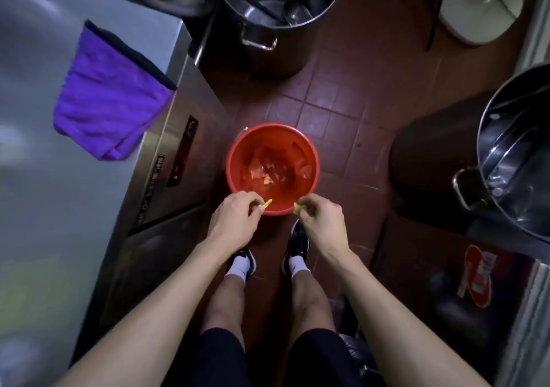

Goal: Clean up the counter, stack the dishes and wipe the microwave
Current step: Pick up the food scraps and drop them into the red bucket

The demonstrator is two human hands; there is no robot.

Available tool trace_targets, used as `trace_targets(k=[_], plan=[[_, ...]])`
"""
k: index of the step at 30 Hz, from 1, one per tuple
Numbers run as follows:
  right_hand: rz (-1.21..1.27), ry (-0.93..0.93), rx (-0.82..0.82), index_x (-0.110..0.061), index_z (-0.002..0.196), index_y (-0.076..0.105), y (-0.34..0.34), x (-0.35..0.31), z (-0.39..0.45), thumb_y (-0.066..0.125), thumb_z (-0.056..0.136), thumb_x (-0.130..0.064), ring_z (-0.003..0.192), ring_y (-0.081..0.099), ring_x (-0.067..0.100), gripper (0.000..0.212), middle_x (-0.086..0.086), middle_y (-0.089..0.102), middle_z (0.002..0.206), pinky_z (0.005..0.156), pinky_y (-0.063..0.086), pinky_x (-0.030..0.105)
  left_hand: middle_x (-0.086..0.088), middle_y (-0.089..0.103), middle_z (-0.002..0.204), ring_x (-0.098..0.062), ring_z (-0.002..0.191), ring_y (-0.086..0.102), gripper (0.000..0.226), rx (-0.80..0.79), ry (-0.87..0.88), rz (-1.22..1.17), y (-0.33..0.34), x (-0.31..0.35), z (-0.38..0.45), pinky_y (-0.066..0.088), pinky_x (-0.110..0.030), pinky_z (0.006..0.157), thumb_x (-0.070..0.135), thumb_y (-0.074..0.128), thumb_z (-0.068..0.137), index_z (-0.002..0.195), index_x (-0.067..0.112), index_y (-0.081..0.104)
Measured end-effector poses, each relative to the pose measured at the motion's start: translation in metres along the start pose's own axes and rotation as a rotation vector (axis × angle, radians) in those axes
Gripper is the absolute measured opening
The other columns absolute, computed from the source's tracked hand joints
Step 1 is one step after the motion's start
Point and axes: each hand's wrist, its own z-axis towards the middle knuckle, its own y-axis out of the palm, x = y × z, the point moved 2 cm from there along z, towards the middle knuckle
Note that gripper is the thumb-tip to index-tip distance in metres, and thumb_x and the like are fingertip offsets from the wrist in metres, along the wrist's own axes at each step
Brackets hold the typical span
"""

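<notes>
Yellow scraps (58,204) pinched over bucket (238,148)

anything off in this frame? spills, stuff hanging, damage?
One thing: the purple cloth lies on the steel counter with a corner hanging over the edge. No spill visible on the floor tiles. Both the left hand and right hand pinch yellow scraps over the red bucket, which already holds scraps.

left hand (235,214): pinch grip, extended | right hand (320,215): pinch grip, extended
</notes>
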Motion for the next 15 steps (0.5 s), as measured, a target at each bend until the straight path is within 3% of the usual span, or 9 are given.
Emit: trace_targets(k=[6, 12, 15], plan=[[-0.001, 0.067, -0.061, -0.027, 0.093, 0.070, 0.044, 0.052, 0.057, 0.069, 0.087, -0.027, 0.079, 0.067, 0.012, 0.007, -0.009, 0.072, 0.085, 0.078, 0.056, 0.036, 0.012, 0.061, 0.096, -0.015, 0.098, 0.056, 0.016, -0.041, 0.006, 0.067, 0.060, -0.018, 0.063, 0.047, -0.033, 0.082, 0.033, 0.060, 0.095, 0.109, 0.031, 0.067], [0.028, 0.114, -0.079, -0.028, 0.092, 0.070, 0.080, 0.085, 0.102, 0.067, 0.088, -0.028, 0.079, 0.065, 0.010, 0.005, -0.012, 0.071, 0.085, 0.078, 0.055, 0.033, 0.016, 0.067, 0.084, -0.014, 0.080, 0.064, 0.011, -0.021, -0.191, -0.109, 0.101, -0.045, 0.122, 0.056, -0.036, 0.081, 0.030, 0.068, 0.089, 0.099, 0.033, 0.073], [0.058, 0.146, -0.066, -0.028, 0.090, 0.069, 0.094, 0.098, 0.122, 0.068, 0.088, -0.027, 0.075, 0.063, 0.005, 0.003, -0.014, 0.069, 0.082, 0.075, 0.054, 0.031, 0.013, 0.069, 0.083, -0.014, 0.080, 0.065, 0.010, -0.013, -0.249, -0.170, 0.118, -0.057, 0.143, 0.056, -0.034, 0.080, 0.028, 0.068, 0.089, 0.098, 0.031, 0.074]])
